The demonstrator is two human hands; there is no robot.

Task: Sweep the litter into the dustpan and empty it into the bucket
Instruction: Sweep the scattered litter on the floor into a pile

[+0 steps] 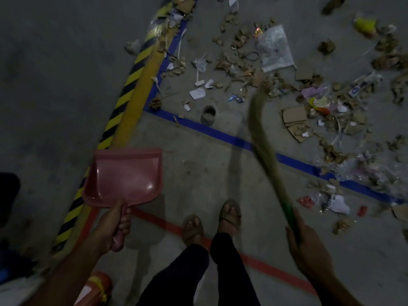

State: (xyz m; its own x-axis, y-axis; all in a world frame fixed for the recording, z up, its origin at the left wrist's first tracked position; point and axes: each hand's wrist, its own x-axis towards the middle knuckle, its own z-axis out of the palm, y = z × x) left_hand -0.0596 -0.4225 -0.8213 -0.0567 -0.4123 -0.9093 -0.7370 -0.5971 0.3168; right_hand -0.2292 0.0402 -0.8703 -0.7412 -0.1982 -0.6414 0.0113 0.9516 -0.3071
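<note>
a person is standing on a concrete floor (194,173) with the job barely begun, as far as can be judged. at the left, the left hand (117,226) is gripping the handle of a pink dustpan (125,175), fingers curled round it, and is holding the pan in the air beside the yellow-and-black hazard stripe (123,93); the pan is showing no litter inside. in the middle, the person's sandalled feet (212,219) are standing on a red floor line (172,226), short of the blue tape line (220,131) that is crossing the floor. to the right, the right hand (306,241) is clasping the green grip of a grass broom (262,138), its blurred bristles reaching over the blue line toward the mess. the litter (309,89), made up of cardboard scraps, paper, plastic bags and wrappers, is lying spread over the floor's upper right, mostly beyond the blue tape, apparently unswept. sweeping, scooping and emptying all seem to be remaining; no bucket can be plainly identified.
</note>
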